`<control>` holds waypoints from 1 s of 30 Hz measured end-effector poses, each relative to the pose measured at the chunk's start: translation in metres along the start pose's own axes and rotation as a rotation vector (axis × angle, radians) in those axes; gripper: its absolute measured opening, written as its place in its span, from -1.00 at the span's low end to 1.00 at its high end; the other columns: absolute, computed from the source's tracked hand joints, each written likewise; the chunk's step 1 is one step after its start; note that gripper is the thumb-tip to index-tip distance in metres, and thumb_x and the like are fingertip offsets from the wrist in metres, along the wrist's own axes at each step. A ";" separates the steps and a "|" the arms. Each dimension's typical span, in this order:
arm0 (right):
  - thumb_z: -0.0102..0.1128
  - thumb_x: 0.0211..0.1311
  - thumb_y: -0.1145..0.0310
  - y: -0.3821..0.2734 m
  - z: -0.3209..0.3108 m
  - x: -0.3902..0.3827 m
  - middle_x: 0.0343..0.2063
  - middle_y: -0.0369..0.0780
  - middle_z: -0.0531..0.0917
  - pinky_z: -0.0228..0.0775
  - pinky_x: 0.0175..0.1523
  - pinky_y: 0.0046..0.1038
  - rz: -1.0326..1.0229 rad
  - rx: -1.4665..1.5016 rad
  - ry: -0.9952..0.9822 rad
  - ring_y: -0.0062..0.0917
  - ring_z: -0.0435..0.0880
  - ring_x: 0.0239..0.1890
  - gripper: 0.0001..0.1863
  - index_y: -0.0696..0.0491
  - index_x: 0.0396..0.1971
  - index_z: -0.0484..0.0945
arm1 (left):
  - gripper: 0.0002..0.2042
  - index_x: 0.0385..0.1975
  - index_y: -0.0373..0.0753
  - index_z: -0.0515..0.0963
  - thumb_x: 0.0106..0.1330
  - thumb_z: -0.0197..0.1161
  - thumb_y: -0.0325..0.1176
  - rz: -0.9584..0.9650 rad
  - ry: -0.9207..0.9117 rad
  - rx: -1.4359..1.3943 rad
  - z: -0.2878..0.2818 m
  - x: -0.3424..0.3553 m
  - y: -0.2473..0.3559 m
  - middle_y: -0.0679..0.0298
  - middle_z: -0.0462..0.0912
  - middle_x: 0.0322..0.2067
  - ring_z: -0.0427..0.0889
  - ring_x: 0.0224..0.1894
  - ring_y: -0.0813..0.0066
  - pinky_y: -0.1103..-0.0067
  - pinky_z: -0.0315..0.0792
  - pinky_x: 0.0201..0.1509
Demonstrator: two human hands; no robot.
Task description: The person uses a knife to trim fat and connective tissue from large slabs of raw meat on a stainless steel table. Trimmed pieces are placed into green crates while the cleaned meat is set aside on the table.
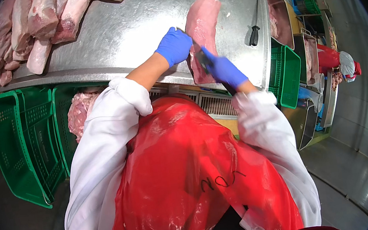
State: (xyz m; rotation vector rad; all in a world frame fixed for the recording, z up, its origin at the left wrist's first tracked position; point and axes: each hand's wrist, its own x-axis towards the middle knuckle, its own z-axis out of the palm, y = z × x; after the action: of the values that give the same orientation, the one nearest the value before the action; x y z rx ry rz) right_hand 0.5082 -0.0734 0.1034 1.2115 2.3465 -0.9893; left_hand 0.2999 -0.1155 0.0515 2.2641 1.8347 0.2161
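Observation:
A long, pale pink piece of boneless meat [202,20] lies lengthwise on the steel table [106,42] in front of me. My right hand [225,69], in a blue glove, is closed around a knife whose dark blade [201,57] lies over the meat's near half. At the meat's left edge, my blue-gloved left hand [174,47] has its fingers curled in. What those fingers hold, if anything, is hidden. To the right of the meat rests a slim, tapering tool with a black handle [254,36].
Several large cuts of meat [43,19] are piled at the table's far left. Green crates [26,139] stand below the left edge, one holding meat pieces [81,111]. Another green crate [287,77] is at the right. Farther right, a person in red and white [345,65] stands near meat trays.

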 end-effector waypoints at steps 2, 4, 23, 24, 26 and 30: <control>0.02 0.29 0.41 0.013 0.001 -0.054 -0.44 0.15 0.62 0.50 -0.34 -0.18 -0.071 -0.101 -0.102 -0.10 0.67 -0.53 -0.26 -0.20 0.45 0.03 | -0.85 -0.33 -0.12 0.65 0.16 0.15 -0.38 -0.018 0.042 -0.115 -0.006 -0.017 -0.011 0.17 0.65 -0.40 0.63 -0.22 0.21 0.33 0.38 -0.04; 0.01 0.30 0.42 0.011 0.005 -0.101 -0.47 0.06 0.60 0.49 -0.37 -0.27 -0.072 -0.079 -0.207 -0.24 0.62 -0.55 -0.27 -0.21 0.46 0.04 | -0.83 -0.29 -0.12 0.64 0.18 0.13 -0.37 -0.054 0.135 -0.132 -0.028 -0.031 -0.013 0.18 0.65 -0.38 0.62 -0.21 0.20 0.32 0.38 -0.05; 0.16 0.26 0.47 0.058 -0.005 0.082 -0.32 -0.26 0.64 0.48 -0.33 -0.57 -0.270 0.635 0.301 -0.69 0.53 -0.48 -0.21 -0.18 0.47 0.08 | -0.24 0.25 -0.47 0.28 0.23 0.27 0.05 -0.921 0.078 -0.064 0.002 -0.285 -0.059 -0.21 0.54 0.07 0.57 0.08 -0.12 0.19 0.41 0.18; 0.15 0.26 0.42 0.060 -0.028 0.095 -0.38 -0.17 0.66 0.51 -0.29 -0.46 -0.288 0.584 0.323 -0.53 0.60 -0.49 -0.20 -0.25 0.47 0.05 | -0.22 0.25 -0.47 0.29 0.20 0.31 0.04 -0.720 0.254 -0.020 0.013 -0.252 -0.057 -0.22 0.52 0.08 0.55 0.10 -0.12 0.19 0.39 0.21; 0.12 0.27 0.35 0.057 -0.058 0.121 -0.44 -0.04 0.68 0.54 -0.23 -0.32 -0.329 0.453 0.307 -0.31 0.68 -0.48 -0.20 -0.31 0.47 0.03 | -0.22 0.26 -0.42 0.29 0.16 0.37 0.01 -0.703 0.213 -0.099 0.008 -0.153 -0.018 -0.19 0.45 0.16 0.44 0.20 -0.12 0.19 0.28 0.32; 0.00 0.29 0.36 0.077 -0.048 0.167 -0.42 0.08 0.66 0.51 -0.16 -0.16 -0.447 -0.016 0.282 -0.03 0.68 -0.38 -0.22 -0.36 0.47 -0.05 | -0.01 0.34 -0.32 0.14 -0.08 0.46 0.03 -0.583 0.167 -0.069 0.033 0.004 0.068 -0.13 0.25 0.27 0.34 0.25 -0.10 0.10 0.29 0.25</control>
State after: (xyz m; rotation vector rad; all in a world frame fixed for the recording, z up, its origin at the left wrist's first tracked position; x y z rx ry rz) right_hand 0.4736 0.0898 0.0110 0.8824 2.9249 -0.9757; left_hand 0.3733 -0.1273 0.0368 1.6131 2.4312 0.3649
